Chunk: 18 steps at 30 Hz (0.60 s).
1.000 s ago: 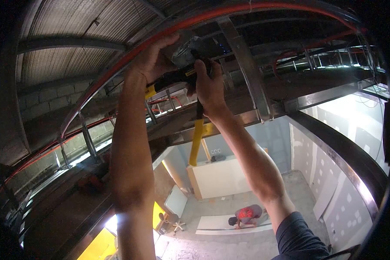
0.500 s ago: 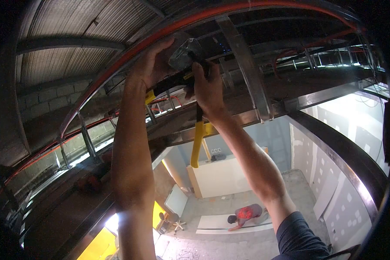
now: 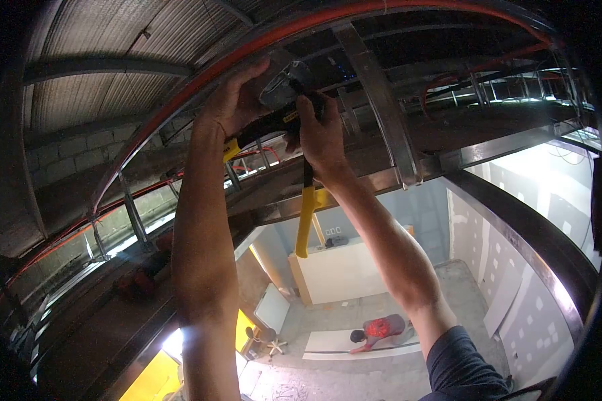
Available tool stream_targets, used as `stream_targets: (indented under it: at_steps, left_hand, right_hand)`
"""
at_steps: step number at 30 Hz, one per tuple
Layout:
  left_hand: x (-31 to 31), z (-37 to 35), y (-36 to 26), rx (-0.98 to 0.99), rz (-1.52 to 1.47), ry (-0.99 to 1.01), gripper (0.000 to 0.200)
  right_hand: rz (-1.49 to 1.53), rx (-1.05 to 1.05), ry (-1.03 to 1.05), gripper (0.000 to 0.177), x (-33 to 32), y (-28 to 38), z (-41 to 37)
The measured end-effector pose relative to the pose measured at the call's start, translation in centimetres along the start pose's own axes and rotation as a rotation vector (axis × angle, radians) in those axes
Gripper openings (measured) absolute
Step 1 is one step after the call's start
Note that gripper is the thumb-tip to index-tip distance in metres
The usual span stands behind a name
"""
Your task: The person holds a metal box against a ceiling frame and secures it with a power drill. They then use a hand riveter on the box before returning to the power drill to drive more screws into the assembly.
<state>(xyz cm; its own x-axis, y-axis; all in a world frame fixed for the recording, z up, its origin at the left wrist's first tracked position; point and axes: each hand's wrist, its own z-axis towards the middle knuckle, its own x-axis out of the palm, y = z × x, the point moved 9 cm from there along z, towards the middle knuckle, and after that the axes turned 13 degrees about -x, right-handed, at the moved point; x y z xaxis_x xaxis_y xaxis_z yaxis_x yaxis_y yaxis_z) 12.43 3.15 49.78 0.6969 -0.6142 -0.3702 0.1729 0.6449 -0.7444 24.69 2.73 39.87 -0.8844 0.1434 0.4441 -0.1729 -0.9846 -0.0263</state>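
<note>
My left hand (image 3: 237, 95) is raised under the roof and cupped against a dull metal box-like fitting (image 3: 275, 88), thumb stretched along its upper side. Some of its fingers are hidden behind the fitting. My right hand (image 3: 322, 137) is closed around a black-and-yellow two-handled tool (image 3: 306, 224) just beside the fitting. One yellow handle hangs below that hand; the other slants left and ends near my left wrist. The tool's working end is dark and partly covered by my fingers, so its exact kind does not show.
An orange conduit (image 3: 274, 41) arches overhead. A metal stud (image 3: 381, 110) slants down on the right to a metal frame rail (image 3: 508, 147). Far below, a person in a red-patterned top (image 3: 383, 327) bends over a white board (image 3: 328, 342) on the floor.
My hands, the fitting and the tool stay almost in place. The person below has shifted slightly to the left over the board.
</note>
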Motion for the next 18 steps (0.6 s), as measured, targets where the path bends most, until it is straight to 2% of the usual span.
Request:
stream_targets:
  at_steps: [4, 7, 11, 14, 16, 17, 18]
  left_hand:
    - [-0.4, 0.9, 0.6, -0.014, -0.041, 0.058, 0.073]
    - [-0.6, 0.3, 0.1, 0.032, -0.018, -0.001, 0.078]
    - [-0.5, -0.3, -0.1, 0.027, 0.063, -0.006, 0.082]
    - [-0.7, -0.4, 0.0, 0.008, 0.078, -0.019, 0.081]
    - [-1.2, -0.2, 0.2, -0.018, 0.085, -0.043, 0.080]
    - [-1.2, 0.1, 0.2, -0.020, 0.073, -0.029, 0.079]
    - [-1.2, 0.4, 0.0, -0.023, 0.063, -0.017, 0.079]
  right_hand:
    - [-0.055, -0.013, -0.011, 0.042, 0.0, -0.5, -0.1]
    - [-0.151, -0.072, 0.003, 0.044, -0.1, -0.2, 0.0]
    - [-0.017, 0.005, 0.033, 0.045, 0.1, -1.0, 0.0]
    - [-0.153, -0.094, -0.019, 0.043, -0.9, -1.3, 0.5]
    - [-0.089, 0.167, 0.061, 0.039, -0.5, 1.0, -0.4]
    - [-0.089, 0.168, 0.060, 0.039, -0.6, 0.8, -0.2]
    - [-0.246, 0.009, 0.071, 0.039, -0.6, 1.9, 0.5]
